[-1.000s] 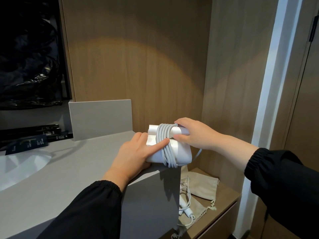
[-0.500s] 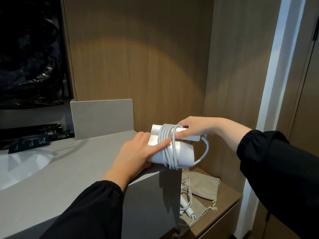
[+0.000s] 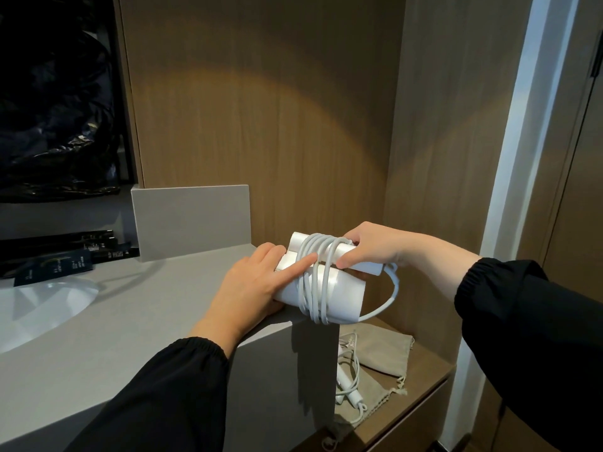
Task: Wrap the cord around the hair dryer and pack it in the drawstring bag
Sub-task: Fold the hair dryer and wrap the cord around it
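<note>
A white folded hair dryer (image 3: 341, 290) lies on the right end of the grey counter (image 3: 137, 321), partly past its edge. Several turns of white cord (image 3: 315, 282) circle its middle, and a loose loop (image 3: 390, 288) swings out on the right. My left hand (image 3: 254, 287) holds the dryer's left end, its index finger pressing on the turns. My right hand (image 3: 368, 244) grips the dryer's upper part together with the cord. The cord's free end and plug (image 3: 349, 386) hang down onto a beige drawstring bag (image 3: 381, 353) on the lower wooden shelf.
A white basin (image 3: 39, 305) is set into the counter at the left. Dark packets (image 3: 65, 256) lie behind it. A grey upright panel (image 3: 191, 220) stands at the counter's back. Wooden walls close in behind and on the right; the shelf (image 3: 427, 380) sits below the counter's right end.
My right hand has carried the cord over the top and round the dryer's right side, so a loose loop now stands out there. The left hand has stayed in place.
</note>
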A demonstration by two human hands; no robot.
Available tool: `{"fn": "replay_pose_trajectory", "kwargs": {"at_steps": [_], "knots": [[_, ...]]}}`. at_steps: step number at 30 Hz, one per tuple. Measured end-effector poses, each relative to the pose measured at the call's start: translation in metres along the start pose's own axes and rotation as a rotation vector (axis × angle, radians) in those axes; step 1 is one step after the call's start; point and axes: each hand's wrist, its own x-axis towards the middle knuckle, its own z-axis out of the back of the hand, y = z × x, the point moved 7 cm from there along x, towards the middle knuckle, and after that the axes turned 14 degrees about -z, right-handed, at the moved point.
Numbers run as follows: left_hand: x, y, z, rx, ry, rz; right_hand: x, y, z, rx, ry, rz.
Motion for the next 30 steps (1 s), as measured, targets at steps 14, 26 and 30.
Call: {"fn": "replay_pose_trajectory", "kwargs": {"at_steps": [14,26,30], "knots": [[0.005,0.004,-0.016,-0.774,-0.291,0.773,-0.022,-0.039,-0.010,0.400,-0.119,-0.234],[0.106,-0.107,-0.054,-1.337,-0.252,1.018,-0.072,-0.158,0.027,0.740,-0.278,-0.399],[0.126,-0.132,-0.075,-1.376,-0.175,1.018,-0.078,-0.195,0.027,0.802,-0.285,-0.427]]}}
